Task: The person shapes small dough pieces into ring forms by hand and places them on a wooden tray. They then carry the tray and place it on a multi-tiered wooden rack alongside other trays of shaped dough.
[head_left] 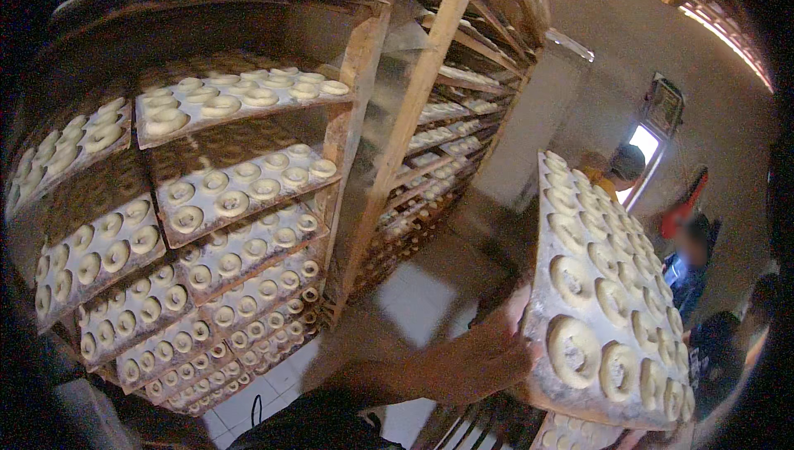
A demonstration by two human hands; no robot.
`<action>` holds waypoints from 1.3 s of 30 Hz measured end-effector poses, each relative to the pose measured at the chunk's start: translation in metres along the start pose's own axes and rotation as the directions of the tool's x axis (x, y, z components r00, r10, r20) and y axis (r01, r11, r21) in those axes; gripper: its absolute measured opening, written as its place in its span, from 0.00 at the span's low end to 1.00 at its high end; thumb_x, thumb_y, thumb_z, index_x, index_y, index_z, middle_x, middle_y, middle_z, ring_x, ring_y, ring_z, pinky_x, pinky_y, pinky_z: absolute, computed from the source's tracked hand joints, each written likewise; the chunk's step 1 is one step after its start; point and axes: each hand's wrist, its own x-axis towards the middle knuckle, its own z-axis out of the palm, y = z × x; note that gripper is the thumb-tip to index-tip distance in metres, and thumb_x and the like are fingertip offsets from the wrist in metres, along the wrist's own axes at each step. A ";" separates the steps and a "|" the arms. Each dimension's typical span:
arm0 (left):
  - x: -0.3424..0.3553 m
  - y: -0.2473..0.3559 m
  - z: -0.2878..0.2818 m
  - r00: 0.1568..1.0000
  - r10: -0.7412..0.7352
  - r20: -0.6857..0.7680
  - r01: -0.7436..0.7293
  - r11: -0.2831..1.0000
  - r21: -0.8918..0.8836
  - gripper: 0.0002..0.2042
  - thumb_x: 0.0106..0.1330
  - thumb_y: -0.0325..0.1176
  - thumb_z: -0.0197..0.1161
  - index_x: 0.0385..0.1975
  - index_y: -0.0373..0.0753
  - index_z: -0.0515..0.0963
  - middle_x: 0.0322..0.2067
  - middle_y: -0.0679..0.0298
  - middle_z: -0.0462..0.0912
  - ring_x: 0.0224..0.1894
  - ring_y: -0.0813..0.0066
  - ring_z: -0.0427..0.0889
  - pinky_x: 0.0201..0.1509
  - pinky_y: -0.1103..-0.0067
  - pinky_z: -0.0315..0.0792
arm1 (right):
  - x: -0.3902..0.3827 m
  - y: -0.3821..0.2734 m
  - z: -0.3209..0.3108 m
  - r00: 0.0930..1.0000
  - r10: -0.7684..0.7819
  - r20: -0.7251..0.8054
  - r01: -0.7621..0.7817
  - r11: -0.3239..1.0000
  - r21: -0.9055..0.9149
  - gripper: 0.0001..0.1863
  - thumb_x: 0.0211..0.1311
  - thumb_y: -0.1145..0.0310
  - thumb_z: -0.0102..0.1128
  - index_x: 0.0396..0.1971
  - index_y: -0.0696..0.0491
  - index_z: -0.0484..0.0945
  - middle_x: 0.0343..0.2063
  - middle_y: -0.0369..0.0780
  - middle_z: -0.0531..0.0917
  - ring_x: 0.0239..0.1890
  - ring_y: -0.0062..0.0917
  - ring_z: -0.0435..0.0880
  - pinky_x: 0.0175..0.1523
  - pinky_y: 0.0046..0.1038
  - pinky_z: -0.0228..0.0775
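My left hand grips the near left edge of a board loaded with rows of pale raw dough rings. Tilted up steeply, the board fills the right of the head view, and its rings stay on the floured surface. The hand's fingers are partly hidden at the board's edge. My left forearm reaches across from the lower middle. I cannot make out my right hand; the board covers that side. Beneath the board's lower edge, part of another board with dough rings shows.
On the left stands a wooden rack with several tiers of boards full of dough rings. A second loaded rack rises behind it. Pale floor tiles show between. Beyond the board are a person in a cap and others at right.
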 end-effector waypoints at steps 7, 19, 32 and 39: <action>-0.015 -0.069 -0.105 0.948 -0.196 -0.251 0.215 0.975 0.053 0.32 0.73 0.36 0.50 0.71 0.36 0.43 0.63 0.52 0.66 0.61 0.69 0.70 0.64 0.76 0.64 | 0.052 0.045 0.085 0.979 0.157 0.127 -0.175 0.974 0.144 0.22 0.58 0.51 0.67 0.47 0.49 0.78 0.41 0.41 0.82 0.47 0.35 0.81 0.54 0.39 0.74; -0.033 -0.189 -0.193 0.655 -0.311 -0.689 0.486 0.871 0.069 0.36 0.71 0.32 0.54 0.72 0.39 0.39 0.61 0.54 0.68 0.60 0.71 0.70 0.60 0.76 0.67 | 0.168 0.168 0.191 0.904 0.342 0.256 -0.417 0.835 0.359 0.22 0.60 0.52 0.66 0.48 0.50 0.76 0.41 0.41 0.81 0.47 0.34 0.80 0.54 0.39 0.74; 0.041 -0.280 -0.193 0.425 -0.205 -0.882 0.563 0.822 0.080 0.43 0.68 0.28 0.59 0.73 0.42 0.34 0.60 0.56 0.70 0.58 0.73 0.71 0.56 0.76 0.70 | 0.358 0.187 0.370 0.887 0.161 0.433 -0.443 0.562 0.699 0.23 0.62 0.53 0.65 0.50 0.52 0.74 0.40 0.41 0.80 0.46 0.32 0.80 0.53 0.39 0.74; 0.064 -0.314 -0.193 0.492 -0.165 -0.855 0.541 0.827 0.151 0.46 0.67 0.25 0.61 0.74 0.44 0.31 0.59 0.57 0.71 0.57 0.74 0.72 0.54 0.76 0.72 | 0.393 0.171 0.419 0.892 0.117 0.438 -0.443 0.432 0.786 0.23 0.63 0.54 0.64 0.51 0.52 0.73 0.40 0.40 0.79 0.45 0.32 0.79 0.53 0.39 0.74</action>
